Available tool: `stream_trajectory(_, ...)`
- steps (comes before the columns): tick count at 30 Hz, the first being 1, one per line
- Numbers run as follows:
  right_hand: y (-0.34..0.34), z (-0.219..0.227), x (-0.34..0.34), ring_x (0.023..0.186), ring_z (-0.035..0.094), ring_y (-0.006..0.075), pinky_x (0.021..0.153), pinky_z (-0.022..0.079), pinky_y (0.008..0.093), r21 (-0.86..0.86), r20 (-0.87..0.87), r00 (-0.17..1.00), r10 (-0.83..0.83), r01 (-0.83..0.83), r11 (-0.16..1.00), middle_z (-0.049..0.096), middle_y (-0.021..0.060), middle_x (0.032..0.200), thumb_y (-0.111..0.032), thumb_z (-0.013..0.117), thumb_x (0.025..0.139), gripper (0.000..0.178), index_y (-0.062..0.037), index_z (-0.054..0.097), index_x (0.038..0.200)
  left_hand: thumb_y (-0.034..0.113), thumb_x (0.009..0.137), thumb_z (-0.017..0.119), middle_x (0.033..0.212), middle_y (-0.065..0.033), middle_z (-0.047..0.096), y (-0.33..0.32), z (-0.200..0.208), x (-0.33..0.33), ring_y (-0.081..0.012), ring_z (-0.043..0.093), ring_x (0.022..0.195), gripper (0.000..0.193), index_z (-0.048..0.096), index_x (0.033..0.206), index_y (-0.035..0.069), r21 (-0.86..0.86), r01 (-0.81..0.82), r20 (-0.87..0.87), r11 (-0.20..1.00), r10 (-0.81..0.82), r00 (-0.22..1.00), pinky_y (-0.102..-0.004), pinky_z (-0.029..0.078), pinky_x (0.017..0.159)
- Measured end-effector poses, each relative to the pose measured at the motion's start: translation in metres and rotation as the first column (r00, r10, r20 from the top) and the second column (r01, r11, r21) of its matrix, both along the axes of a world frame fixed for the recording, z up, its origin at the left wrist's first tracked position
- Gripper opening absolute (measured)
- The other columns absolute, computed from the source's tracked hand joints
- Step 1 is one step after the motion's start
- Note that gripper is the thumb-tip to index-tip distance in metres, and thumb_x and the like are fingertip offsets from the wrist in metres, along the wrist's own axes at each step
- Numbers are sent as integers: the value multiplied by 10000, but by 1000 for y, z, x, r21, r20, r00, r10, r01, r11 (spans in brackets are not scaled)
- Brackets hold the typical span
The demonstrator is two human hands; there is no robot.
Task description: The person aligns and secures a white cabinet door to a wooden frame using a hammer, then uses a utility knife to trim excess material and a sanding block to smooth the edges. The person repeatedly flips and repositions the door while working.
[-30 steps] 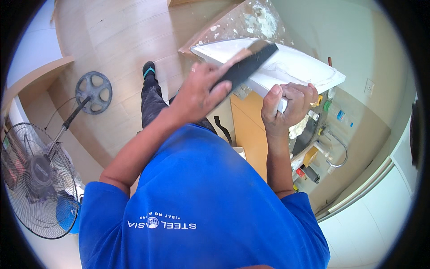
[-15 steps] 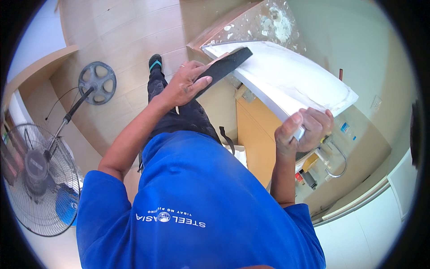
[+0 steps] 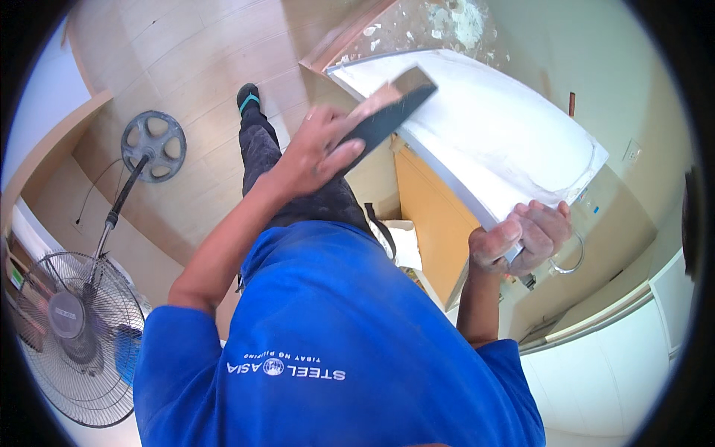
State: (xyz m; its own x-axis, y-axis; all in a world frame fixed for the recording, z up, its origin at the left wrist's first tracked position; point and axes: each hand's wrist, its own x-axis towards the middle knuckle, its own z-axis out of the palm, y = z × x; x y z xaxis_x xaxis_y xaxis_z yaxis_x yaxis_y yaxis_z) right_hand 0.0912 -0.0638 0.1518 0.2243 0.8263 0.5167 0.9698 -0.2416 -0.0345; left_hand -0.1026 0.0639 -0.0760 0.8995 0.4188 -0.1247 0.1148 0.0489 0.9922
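Head view, looking down the wearer's blue shirt (image 3: 335, 350). The left hand (image 3: 316, 153) grips a broad putty knife (image 3: 391, 112) by its dark handle, fingers curled around it and thumb laid along its side; the blade end rests against the near edge of a white panel (image 3: 491, 134) coated in pale filler. The right hand (image 3: 521, 237) is closed on the panel's lower corner, fingers pressed together and folded over the edge; whether anything else lies inside that fist cannot be told. The panel sits tilted above an orange cabinet side (image 3: 432, 216). Beyond the panel's far end, a clear plastic sheet (image 3: 439, 22) carries white lumps and smears of filler; no bucket or tub is distinguishable, and its contents cannot be read further. On the tiled floor (image 3: 171, 67) to the left stand a pedestal fan (image 3: 78, 335), its round base (image 3: 153, 145) and pole nearer the panel. One dark trouser leg and shoe (image 3: 249, 97) extend toward the panel.
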Motion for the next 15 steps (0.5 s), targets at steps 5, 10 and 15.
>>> stream_trajectory(5, -3, 2, -2, 810, 561, 199, 1073, 387, 486, -37, -12, 1000, -3, 2, 999, 583, 7, 825, -270, 626, 916, 167, -167, 527, 830, 391, 1015, 616, 1186, -209, 601, 53, -30, 79, -342, 586, 1143, 480, 674, 1275, -7, 37, 39, -155, 999, -32, 987, -428, 467, 996)
stream_trajectory(10, -6, 3, -3, 795, 569, 200, 1081, 363, 497, -51, -36, 999, 16, -18, 999, 605, 19, 817, -229, 643, 859, 137, -162, 527, 827, 391, 979, 652, 1084, -221, 612, 29, 49, 12, -313, 602, 1038, 472, 690, 1212, -17, 39, -74, 52, 996, 72, 996, -420, 476, 936)
stream_trajectory(15, -8, 1, -1, 791, 560, 202, 1088, 344, 496, -41, -33, 999, 0, -2, 999, 598, 20, 824, -223, 652, 836, 141, -165, 524, 851, 368, 1002, 633, 1055, -216, 632, 17, 8, 59, -338, 604, 990, 421, 689, 1137, -27, 231, -67, -113, 971, 95, 989, -441, 477, 866)
